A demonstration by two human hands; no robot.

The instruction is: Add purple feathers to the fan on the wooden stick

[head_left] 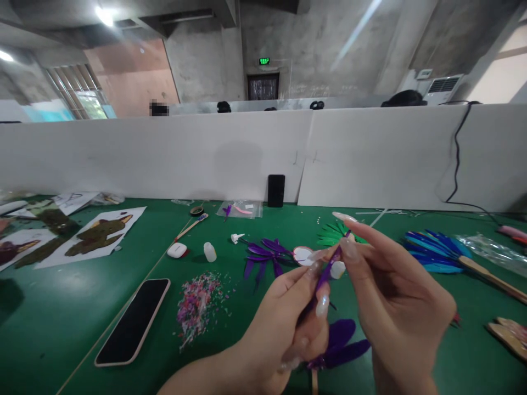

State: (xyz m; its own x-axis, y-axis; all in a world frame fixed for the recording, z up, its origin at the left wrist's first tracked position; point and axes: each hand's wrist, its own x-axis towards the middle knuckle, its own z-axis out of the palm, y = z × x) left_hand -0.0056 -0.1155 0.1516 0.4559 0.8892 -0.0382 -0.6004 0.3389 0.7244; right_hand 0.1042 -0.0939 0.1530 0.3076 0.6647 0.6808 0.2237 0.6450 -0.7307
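My left hand (288, 312) is closed around a narrow purple feather (328, 272), which slants up to the right. My right hand (399, 291) pinches near the feather's upper end with the thumb, its index finger stretched out above. Below my hands lies a bunch of purple feathers (343, 343) on a wooden stick (314, 381). Loose purple feathers (267, 252) are spread on the table behind my left hand, beside a white oval piece with a red rim (302, 255). A white object (338, 269) shows partly between my hands; its kind is hidden.
On the green table (164, 378) are a phone (134, 321), a pile of colourful scraps (197, 304), a small white bottle (209, 252) and its nozzle cap (236, 238). Blue feathers (432, 252) on a stick lie right. Green feathers (331, 233) lie behind my hands. A white partition (185, 159) stands behind.
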